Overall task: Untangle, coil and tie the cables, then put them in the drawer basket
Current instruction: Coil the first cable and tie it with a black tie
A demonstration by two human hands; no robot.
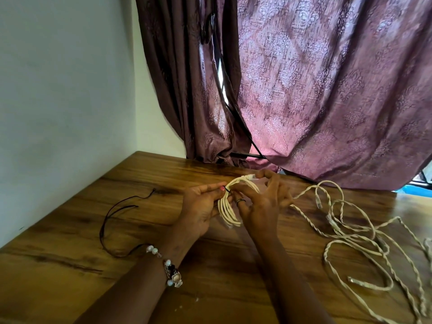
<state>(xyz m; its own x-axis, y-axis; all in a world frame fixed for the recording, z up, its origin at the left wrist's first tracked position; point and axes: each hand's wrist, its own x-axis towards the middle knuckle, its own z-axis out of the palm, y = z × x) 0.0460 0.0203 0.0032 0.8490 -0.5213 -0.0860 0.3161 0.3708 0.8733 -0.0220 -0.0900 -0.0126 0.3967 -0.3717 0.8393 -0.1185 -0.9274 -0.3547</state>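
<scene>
One cream cable is already wound into a small coil, held just above the table between both hands. Left hand: fingers curled round the coil's left side, thumb pressing near a thin black tie that crosses the top of the coil. Right hand: thumb and forefinger pinch the coil by the black tie, other fingers spread, one reaching up by the clear plug at the coil's upper end.

Judgement: the step in hand is tying this coil; coiling looks finished, the knot does not look finished.

Right of the coil, a heap of loose cream cables sprawls on the table, twisted together, not yet untangled. Left of the coil lies a loose black cord, probably spare tie material.

No drawer basket in view. Most of the task remains.
</scene>
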